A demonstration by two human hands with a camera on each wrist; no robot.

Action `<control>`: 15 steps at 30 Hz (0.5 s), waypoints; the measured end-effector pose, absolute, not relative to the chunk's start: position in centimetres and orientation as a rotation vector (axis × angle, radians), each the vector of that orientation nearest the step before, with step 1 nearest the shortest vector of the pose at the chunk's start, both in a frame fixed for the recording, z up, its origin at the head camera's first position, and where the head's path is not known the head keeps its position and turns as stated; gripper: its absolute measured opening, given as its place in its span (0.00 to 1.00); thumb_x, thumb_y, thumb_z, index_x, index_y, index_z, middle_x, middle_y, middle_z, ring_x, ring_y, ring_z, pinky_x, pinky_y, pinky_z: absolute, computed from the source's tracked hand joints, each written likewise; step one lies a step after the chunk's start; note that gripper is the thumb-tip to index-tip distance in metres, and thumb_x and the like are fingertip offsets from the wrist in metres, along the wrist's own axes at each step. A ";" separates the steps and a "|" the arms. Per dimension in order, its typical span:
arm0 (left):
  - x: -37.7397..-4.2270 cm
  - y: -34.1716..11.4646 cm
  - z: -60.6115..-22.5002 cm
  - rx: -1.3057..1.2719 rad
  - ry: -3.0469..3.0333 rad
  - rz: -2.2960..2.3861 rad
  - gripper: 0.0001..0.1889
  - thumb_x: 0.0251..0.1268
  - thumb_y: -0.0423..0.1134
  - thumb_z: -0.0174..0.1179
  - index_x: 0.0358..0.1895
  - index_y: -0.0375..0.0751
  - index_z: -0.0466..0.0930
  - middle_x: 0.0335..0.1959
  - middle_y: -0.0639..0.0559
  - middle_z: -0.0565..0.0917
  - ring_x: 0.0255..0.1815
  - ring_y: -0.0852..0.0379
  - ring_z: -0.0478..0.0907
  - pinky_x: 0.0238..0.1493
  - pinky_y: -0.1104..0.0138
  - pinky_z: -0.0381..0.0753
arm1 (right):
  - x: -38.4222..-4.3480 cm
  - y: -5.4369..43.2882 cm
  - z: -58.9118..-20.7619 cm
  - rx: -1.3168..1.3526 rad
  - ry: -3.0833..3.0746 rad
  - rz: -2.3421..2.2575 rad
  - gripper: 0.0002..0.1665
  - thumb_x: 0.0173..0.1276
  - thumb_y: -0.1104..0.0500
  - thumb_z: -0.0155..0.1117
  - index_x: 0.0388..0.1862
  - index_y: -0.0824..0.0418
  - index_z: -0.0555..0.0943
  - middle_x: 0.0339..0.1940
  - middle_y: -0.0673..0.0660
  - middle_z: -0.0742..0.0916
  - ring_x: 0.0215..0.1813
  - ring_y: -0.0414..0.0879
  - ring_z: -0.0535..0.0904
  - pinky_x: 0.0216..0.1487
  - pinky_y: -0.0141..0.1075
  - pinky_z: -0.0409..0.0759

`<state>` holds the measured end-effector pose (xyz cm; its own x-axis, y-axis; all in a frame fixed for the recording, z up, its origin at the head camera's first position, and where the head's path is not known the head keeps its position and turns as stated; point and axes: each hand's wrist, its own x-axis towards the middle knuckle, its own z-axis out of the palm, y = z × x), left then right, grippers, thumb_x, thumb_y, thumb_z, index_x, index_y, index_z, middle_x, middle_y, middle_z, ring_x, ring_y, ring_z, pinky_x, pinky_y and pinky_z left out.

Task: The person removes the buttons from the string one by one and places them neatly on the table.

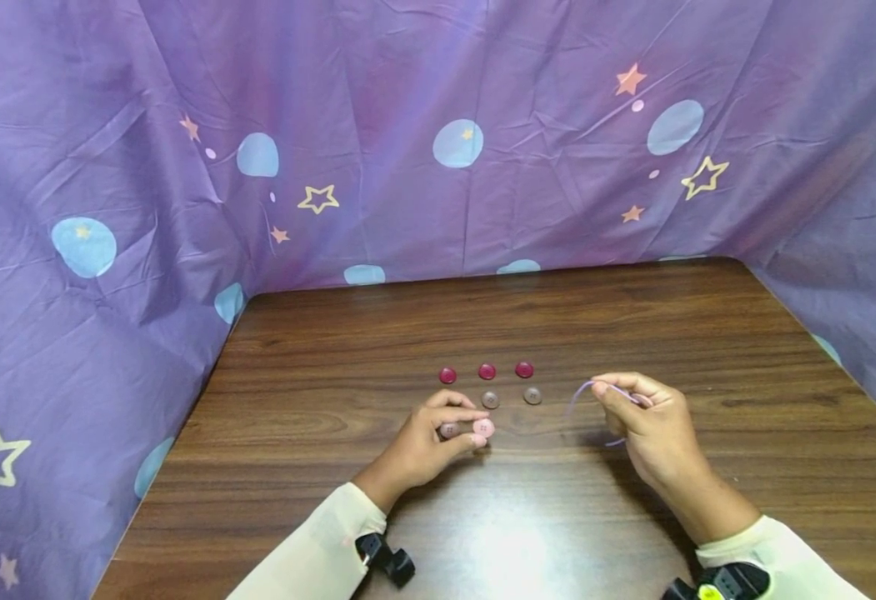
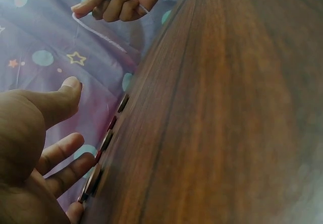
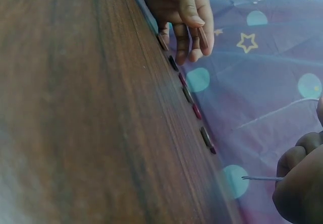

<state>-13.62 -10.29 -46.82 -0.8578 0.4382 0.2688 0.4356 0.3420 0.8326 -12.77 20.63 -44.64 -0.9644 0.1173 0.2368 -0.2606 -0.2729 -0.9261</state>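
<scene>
My left hand point(image 1: 426, 442) pinches a pink button point(image 1: 483, 427) between thumb and finger, its face turned toward me. In the right wrist view the same pink button point(image 3: 202, 36) shows edge-on, raised above the table. Behind the fingers lies a dull brownish-pink button point(image 1: 448, 430), partly covered by the hand. My right hand point(image 1: 651, 429) holds a thin purple cord point(image 1: 582, 390) between thumb and forefinger, above the table to the right. One end of the cord droops left of the fingertips, and the other hangs out below the curled fingers.
Three dark red buttons point(image 1: 487, 372) lie in a row on the brown wooden table point(image 1: 332, 350), beyond the left hand. Nearer, two grey-brown buttons point(image 1: 532, 396) lie in front of them. A purple patterned curtain point(image 1: 377, 125) encloses the back and sides.
</scene>
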 end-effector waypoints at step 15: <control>-13.4 -9.8 -46.8 0.728 2.672 1.425 0.17 0.70 0.42 0.75 0.60 0.46 0.92 0.60 0.51 0.84 0.61 0.56 0.82 0.71 0.55 0.71 | -12.7 20.6 -44.4 0.198 -1.707 2.368 0.20 0.75 0.78 0.62 0.37 0.57 0.93 0.19 0.44 0.79 0.25 0.54 0.51 0.27 0.46 0.46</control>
<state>-13.43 -9.78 -46.77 -0.8904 0.4135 0.1900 0.3883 0.4723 0.7913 -12.70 20.57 -44.40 -0.9677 0.0954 0.2335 -0.2516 -0.3037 -0.9189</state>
